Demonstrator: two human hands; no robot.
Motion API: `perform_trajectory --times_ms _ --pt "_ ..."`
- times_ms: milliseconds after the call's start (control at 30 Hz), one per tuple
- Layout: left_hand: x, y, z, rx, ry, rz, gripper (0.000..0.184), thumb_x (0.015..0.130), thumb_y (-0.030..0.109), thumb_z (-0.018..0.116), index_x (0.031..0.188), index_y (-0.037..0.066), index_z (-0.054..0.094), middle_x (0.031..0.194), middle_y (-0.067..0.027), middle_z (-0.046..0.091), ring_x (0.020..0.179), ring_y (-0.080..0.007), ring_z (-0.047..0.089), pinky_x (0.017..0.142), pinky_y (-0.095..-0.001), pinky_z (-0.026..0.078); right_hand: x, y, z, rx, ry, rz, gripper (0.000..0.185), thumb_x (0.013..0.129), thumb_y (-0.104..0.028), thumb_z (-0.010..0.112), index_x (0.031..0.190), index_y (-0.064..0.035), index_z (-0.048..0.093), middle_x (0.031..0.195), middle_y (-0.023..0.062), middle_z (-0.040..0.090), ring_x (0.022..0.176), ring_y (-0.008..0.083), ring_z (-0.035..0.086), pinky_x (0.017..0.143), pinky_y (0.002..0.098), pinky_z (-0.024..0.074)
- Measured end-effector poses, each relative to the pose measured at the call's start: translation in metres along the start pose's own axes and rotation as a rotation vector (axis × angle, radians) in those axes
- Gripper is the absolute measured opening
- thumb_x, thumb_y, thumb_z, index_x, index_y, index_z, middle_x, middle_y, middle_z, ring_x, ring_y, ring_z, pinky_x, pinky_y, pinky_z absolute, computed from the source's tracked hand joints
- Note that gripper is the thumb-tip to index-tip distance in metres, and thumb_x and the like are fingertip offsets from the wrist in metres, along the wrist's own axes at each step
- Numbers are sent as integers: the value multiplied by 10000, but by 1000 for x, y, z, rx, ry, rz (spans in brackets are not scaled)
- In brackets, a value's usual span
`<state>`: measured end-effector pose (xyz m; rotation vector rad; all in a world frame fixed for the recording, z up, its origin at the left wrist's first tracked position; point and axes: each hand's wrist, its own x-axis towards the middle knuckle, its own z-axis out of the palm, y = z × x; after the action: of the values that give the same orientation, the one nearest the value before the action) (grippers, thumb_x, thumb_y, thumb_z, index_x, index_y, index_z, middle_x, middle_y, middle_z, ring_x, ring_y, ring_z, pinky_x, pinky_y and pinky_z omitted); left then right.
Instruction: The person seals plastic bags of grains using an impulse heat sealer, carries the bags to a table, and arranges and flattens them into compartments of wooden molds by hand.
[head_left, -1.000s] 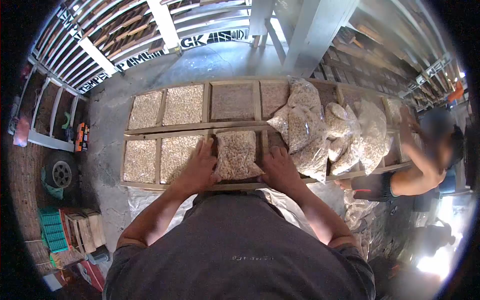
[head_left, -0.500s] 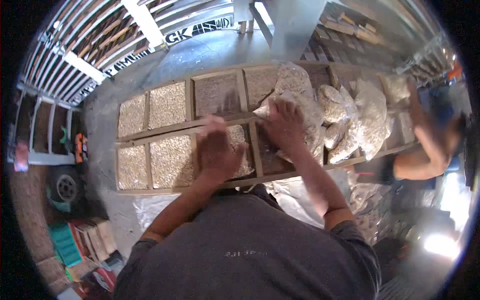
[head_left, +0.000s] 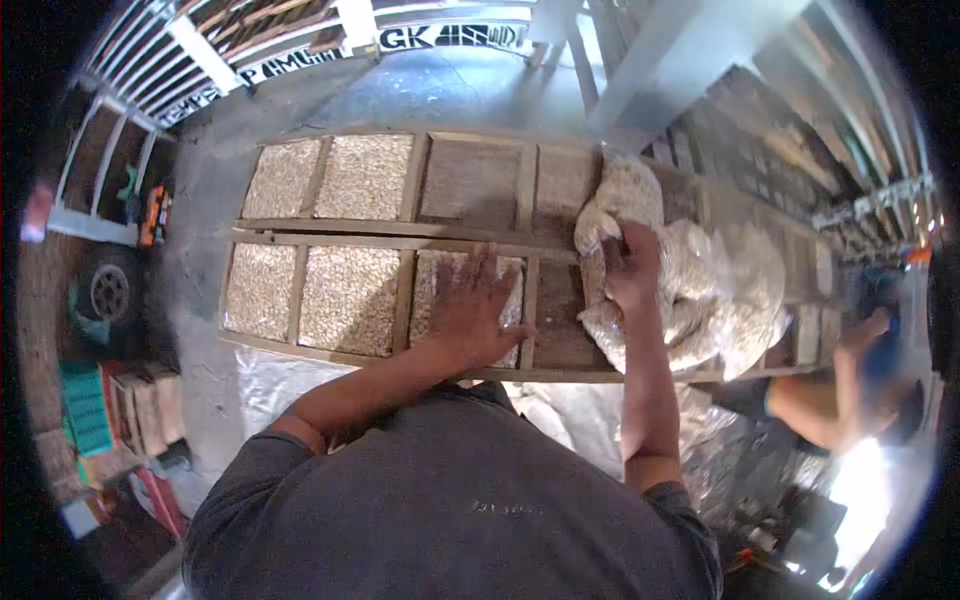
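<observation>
My left hand (head_left: 468,312) lies with its fingers spread on a flat plastic bag of pale pieces (head_left: 428,285) in the near row of a wooden frame (head_left: 405,300). My right hand (head_left: 634,262) is closed on the upper part of a clear bag of pale pieces (head_left: 628,190), which rests on the frame to the right. Between my hands is a bare compartment (head_left: 562,300). To the left, compartments hold flat, filled bags (head_left: 350,300), and in the far row two more are filled (head_left: 362,178).
More filled bags (head_left: 745,285) lie on the frame's right part. Another person (head_left: 845,390) is at the right end, bent low. A post (head_left: 680,65) rises behind the frame. Plastic sheeting (head_left: 270,385) shows below the near edge; a green crate (head_left: 86,405) stands at lower left.
My left hand has moved from the bag's left side onto its top. My right hand has left the bag's right side and taken hold of a filled bag. The other person has bent lower.
</observation>
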<state>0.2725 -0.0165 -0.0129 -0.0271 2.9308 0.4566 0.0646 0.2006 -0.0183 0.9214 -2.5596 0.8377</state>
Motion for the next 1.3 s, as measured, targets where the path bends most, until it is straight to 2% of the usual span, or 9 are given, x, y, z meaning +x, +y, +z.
perform_trajectory --times_ms 167,333,467,633,733,833,933,1133,1300 --pt "-14 -30 15 -11 205 17 1024 905 782 511 1646 121 263 1714 -272 65 1594 -445 15 1227 -682 -41 -4 -27 -11 -239 80 -304 330 820 -31 750 1143 -18 685 1025 212 684 988 426 651 901 495 516" --pt "-39 -67 -5 -71 358 -71 1158 860 804 581 1610 -6 232 1643 -400 76 1575 -462 85 1254 -639 2 20 -127 -23 10 -34 20 349 881 -126 755 1206 -13 695 1120 185 724 1074 361 697 887 450 566" --pt "27 -90 -19 -1247 164 79 983 894 573 742 1541 -41 329 1544 -312 382 1462 -375 395 1215 -520 325 29 -219 -46 581 -154 253 508 990 -284 701 1416 -43 566 1321 195 666 1194 260 654 971 415 533" --pt "-18 -107 9 -1655 532 330 751 1052 500 546 1556 -10 321 1536 -196 463 1388 -308 515 1152 -483 447 -31 -194 16 1497 -531 625 804 916 -403 800 1534 -43 431 1422 138 614 1229 237 604 1061 401 481" --pt "-51 -73 -80 -2288 134 -238 730 1104 543 224 1524 -30 392 1481 -204 527 1325 -309 566 1151 -464 433 -38 -214 23 1207 -269 530 793 853 -321 857 1477 -17 474 1393 135 626 1252 262 597 1096 404 453" --pt "-53 -114 -62 -1853 198 -166 731 1048 488 556 1540 -20 370 1580 -228 415 1413 -377 484 1174 -547 405 -43 -198 39 962 -304 587 704 830 -243 862 1411 -12 539 1353 151 653 1256 290 614 1100 400 458" --pt "-39 -117 -28 -499 1020 179 685 1013 410 661 1502 -18 444 1540 -217 483 1383 -387 517 1153 -546 423 -60 -173 61 815 -243 423 642 850 -252 851 1376 -11 575 1336 156 672 1235 287 633 1065 392 485" --pt "-16 -115 -33 -505 455 479 589 1056 397 596 1458 -20 486 1392 -187 607 1309 -346 583 1089 -447 473 -56 -212 29 1212 -497 898 622 1029 -245 677 1532 -41 371 1399 113 565 1209 257 589 1042 385 495" --pt "-36 -106 -30 -1994 116 94 724 1026 548 584 1460 -21 475 1397 -181 601 1319 -343 571 1100 -481 472 -71 -240 24 1530 -63 976 533 1045 -333 647 1421 10 488 1297 133 627 1152 212 626 975 340 513"
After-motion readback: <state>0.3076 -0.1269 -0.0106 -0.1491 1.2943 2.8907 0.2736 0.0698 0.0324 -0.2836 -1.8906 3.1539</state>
